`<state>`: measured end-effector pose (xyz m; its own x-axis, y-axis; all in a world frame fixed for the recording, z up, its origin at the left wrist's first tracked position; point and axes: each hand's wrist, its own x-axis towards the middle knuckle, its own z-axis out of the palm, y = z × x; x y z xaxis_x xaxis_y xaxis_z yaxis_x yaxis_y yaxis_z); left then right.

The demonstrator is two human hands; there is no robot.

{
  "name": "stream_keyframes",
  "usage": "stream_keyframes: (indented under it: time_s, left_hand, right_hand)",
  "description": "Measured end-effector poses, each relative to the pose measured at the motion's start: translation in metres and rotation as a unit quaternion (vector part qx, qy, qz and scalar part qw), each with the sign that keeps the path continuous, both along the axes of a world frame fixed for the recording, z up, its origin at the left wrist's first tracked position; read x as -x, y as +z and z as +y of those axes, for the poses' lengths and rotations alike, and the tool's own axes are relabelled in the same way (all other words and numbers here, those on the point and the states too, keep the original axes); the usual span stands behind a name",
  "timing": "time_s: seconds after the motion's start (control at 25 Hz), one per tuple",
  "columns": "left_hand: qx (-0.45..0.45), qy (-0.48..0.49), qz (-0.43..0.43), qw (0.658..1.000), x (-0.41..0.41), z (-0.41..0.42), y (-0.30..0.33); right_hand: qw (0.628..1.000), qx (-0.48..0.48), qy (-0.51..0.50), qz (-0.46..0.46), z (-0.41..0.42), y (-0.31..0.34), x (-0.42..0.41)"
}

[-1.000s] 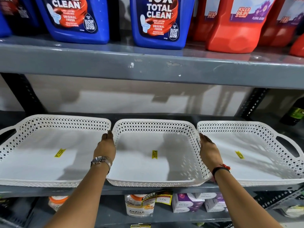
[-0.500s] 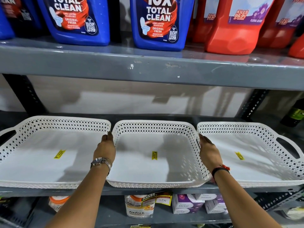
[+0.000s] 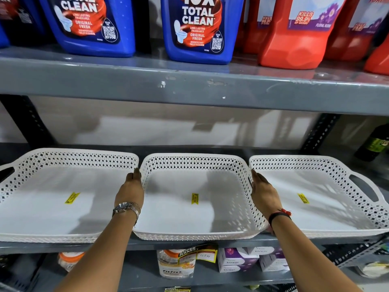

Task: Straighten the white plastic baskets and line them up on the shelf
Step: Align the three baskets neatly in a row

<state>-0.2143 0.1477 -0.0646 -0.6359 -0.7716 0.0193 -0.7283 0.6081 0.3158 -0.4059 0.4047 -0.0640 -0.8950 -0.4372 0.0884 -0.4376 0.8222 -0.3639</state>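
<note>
My left hand (image 3: 131,189) and right hand (image 3: 263,191) lie flat against the two sides of the middle basket (image 3: 195,207), pressing rather than gripping it. It sits at the shelf (image 3: 189,243) front edge, between the left basket (image 3: 52,203) and the right basket (image 3: 328,203), their walls nearly touching. I judge it light, stiff and a bit slick, so the perforated side walls are the best hold. Blue bottles (image 3: 197,28) above read "10X TOTAL CLEAN"; a red bottle (image 3: 303,32) reads "KILLS 99.9%".

Prob. a shop: price-stickered baskets (image 3: 195,199), stocked cleaner bottles (image 3: 197,28).
</note>
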Motion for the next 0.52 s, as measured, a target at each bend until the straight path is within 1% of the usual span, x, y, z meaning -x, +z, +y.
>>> stream_keyframes:
  time_s: [0.44,0.52]
  left_hand:
    - [0.009,0.008,-0.019,1.000,0.0020,0.0030,0.0043]
    - [0.006,0.013,-0.019,1.000,0.0016,0.0043,0.0063]
  right_hand:
    - [1.000,0.018,-0.008,0.014,-0.0026,-0.0022,0.0040]
    - [1.000,0.007,-0.009,0.017,-0.0035,-0.0037,0.0055]
